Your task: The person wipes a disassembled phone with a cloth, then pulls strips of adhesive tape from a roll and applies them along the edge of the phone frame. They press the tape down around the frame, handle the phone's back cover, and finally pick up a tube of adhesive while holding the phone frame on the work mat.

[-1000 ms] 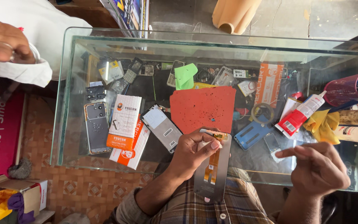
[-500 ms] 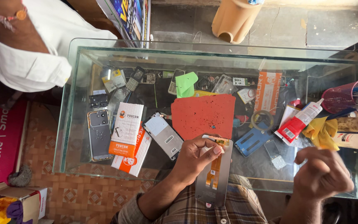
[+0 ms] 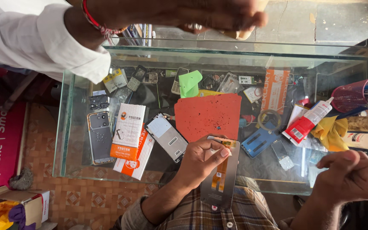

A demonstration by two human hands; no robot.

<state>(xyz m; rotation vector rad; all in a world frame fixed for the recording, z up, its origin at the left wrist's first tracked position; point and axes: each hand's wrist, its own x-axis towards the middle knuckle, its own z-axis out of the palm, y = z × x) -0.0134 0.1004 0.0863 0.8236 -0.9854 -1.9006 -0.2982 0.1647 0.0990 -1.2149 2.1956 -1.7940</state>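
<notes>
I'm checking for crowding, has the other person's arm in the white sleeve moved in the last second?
Yes. The white-sleeved arm has swung from the left corner across the far edge of the glass counter, and its hand now reaches over the top.

My left hand (image 3: pixel 201 159) grips a phone screen panel (image 3: pixel 220 174) by its upper edge, fingers (image 3: pixel 218 152) curled over the orange ribbon cable. My right hand (image 3: pixel 350 176) is loosely closed, holding nothing, above the glass tabletop (image 3: pixel 277 57). A red mat (image 3: pixel 209 115) lies just beyond the panel. Another person's arm (image 3: pixel 171 12) crosses overhead.
</notes>
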